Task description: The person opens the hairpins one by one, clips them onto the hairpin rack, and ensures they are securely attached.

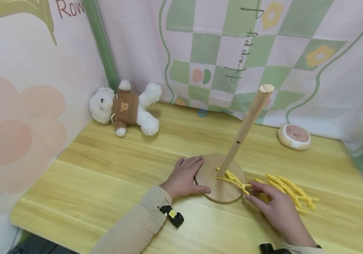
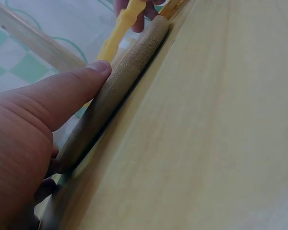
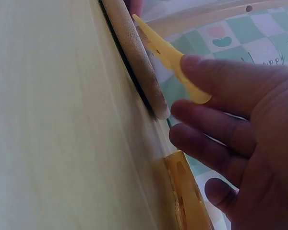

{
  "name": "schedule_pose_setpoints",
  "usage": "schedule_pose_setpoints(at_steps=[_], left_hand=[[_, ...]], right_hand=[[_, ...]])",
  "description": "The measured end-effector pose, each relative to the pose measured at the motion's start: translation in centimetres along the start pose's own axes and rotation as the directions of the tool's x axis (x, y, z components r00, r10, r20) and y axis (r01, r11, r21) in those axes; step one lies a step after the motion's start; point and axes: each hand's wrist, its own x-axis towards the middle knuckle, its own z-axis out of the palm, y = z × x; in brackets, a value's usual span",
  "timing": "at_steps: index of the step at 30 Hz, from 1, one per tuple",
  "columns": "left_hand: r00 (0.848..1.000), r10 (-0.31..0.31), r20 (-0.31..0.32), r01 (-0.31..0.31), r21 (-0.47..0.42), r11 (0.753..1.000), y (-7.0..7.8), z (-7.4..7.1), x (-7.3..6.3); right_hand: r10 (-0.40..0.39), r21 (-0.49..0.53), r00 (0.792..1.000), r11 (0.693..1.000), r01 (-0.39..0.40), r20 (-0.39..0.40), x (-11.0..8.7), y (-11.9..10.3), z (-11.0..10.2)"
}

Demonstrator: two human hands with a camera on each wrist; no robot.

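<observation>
I saw the left hand (image 1: 184, 180) on the near left side of a round wooden base (image 1: 210, 166). Its grip was wide, with the thumb pushed out along the near edge and the other fingers lying on the left edge. In the left wrist view, I could see that thumb touching the rim.

The right hand (image 1: 278, 208) was just right of the base. Its grip was narrow, and it held a yellow piece (image 1: 237, 182) between the thumb and a finger. The lower fingers were spread apart below it. The yellow piece reached left over the base, and its far end came right beside the bottom of a wooden pole (image 1: 246, 127). I could not tell if the two touched. The pole stood up from the base and had a small dark hole in its side.

More yellow pieces (image 1: 295, 189) lay in a pile on the right, partly behind the right hand.

Far left on the surface (image 1: 89, 173), I saw a fluffy white toy (image 1: 127, 109) in a brown top, lying on its side. A little blue ring (image 1: 199, 113) lay at the far edge, and a round pink and white thing (image 1: 295, 137) sat far right.
</observation>
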Motion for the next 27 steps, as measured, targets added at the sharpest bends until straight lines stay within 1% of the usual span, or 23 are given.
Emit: schedule_pose_setpoints(at_steps=[5, 10, 19, 27], left_hand=[[1.000, -0.002, 0.001, 0.002, 0.002, 1.000, 0.06, -0.05, 0.08], [1.000, -0.003, -0.001, 0.003, 0.008, 1.000, 0.07, -0.05, 0.11], [1.000, -0.014, 0.005, 0.014, 0.001, 1.000, 0.10, -0.21, -0.06], [1.000, -0.005, -0.002, 0.005, 0.002, 1.000, 0.09, -0.09, 0.09]], right_hand=[[-0.051, -0.011, 0.999, 0.999, 0.051, 0.001, 0.20, -0.06, 0.20], [-0.086, -0.004, 0.996, 0.996, 0.086, -0.017, 0.33, -0.08, 0.35], [-0.098, -0.011, 0.995, 0.995, 0.098, -0.013, 0.56, -0.43, 0.46], [-0.095, -0.018, 0.995, 0.995, 0.095, -0.013, 0.57, -0.44, 0.54]])
